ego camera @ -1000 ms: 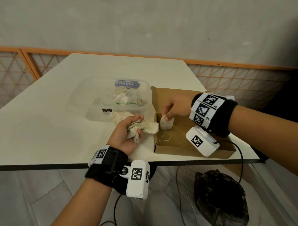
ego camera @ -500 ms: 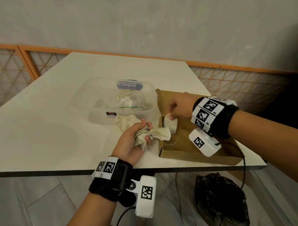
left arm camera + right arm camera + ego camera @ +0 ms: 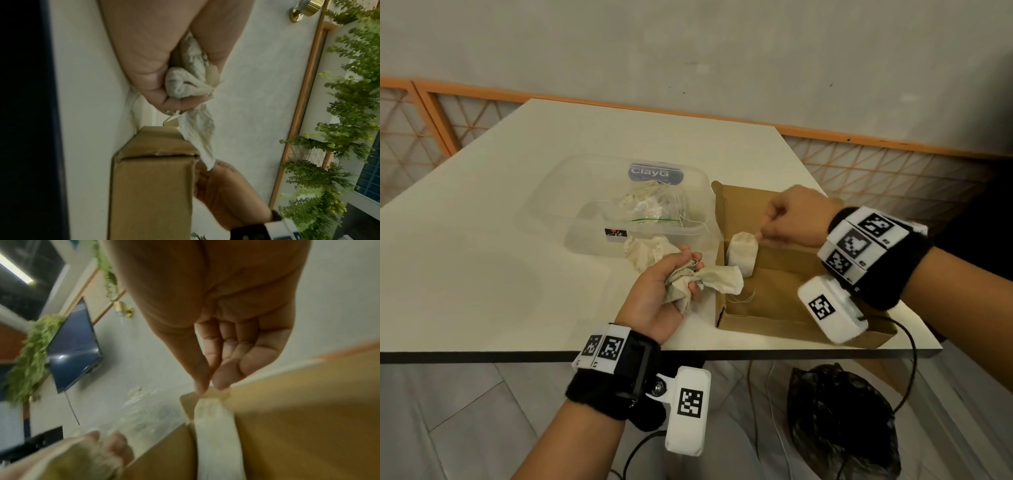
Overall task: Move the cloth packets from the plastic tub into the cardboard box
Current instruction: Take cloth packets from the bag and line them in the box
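Note:
A clear plastic tub [image 3: 599,236] with a blue label sits mid-table and holds tangled cloth packets [image 3: 650,205] with strings. Right of it lies an open cardboard box [image 3: 774,322]. My left hand [image 3: 671,284] grips a crumpled bunch of cloth packets [image 3: 719,279] [image 3: 185,84] beside the box's left wall; one packet end hangs over that wall. My right hand [image 3: 780,222] [image 3: 213,384] pinches the top edge of a single packet [image 3: 741,251] [image 3: 213,426] with thumb and forefinger, holding it upright against the box's left inner wall. Another packet [image 3: 643,251] lies on the table by the tub.
The white table [image 3: 482,257] ends in a dark front edge just behind my wrists. A black plastic bag [image 3: 842,421] and cables lie on the tiled floor below. An orange lattice railing [image 3: 893,164] runs behind the table.
My right hand has lifted the single packet higher inside the box and now pinches only its top edge. My left hand has kept its bunch and moved little.

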`<control>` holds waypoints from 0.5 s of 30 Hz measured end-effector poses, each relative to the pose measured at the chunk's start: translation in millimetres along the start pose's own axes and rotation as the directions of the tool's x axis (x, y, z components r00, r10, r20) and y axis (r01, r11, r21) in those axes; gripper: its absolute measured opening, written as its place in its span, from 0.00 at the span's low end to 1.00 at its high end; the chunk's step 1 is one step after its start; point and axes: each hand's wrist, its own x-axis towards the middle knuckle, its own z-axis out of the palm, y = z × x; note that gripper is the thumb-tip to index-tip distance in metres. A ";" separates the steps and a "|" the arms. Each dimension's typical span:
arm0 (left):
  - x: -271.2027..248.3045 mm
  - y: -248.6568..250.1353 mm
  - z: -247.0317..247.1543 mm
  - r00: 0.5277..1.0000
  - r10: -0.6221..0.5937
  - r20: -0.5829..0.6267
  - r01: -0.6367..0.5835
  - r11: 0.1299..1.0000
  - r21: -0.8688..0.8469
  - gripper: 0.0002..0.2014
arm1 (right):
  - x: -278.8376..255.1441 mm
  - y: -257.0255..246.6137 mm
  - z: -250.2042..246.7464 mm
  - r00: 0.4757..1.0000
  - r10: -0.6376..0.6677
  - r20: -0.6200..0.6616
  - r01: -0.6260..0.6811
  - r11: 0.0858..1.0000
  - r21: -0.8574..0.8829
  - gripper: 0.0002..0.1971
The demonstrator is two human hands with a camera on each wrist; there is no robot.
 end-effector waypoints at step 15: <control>0.9 0.6 -0.8 1.000 -0.005 -0.021 0.005 0.999 0.033 0.02 | -0.2 16.8 43.0 0.825 0.237 0.513 -0.502 0.726 0.471 0.11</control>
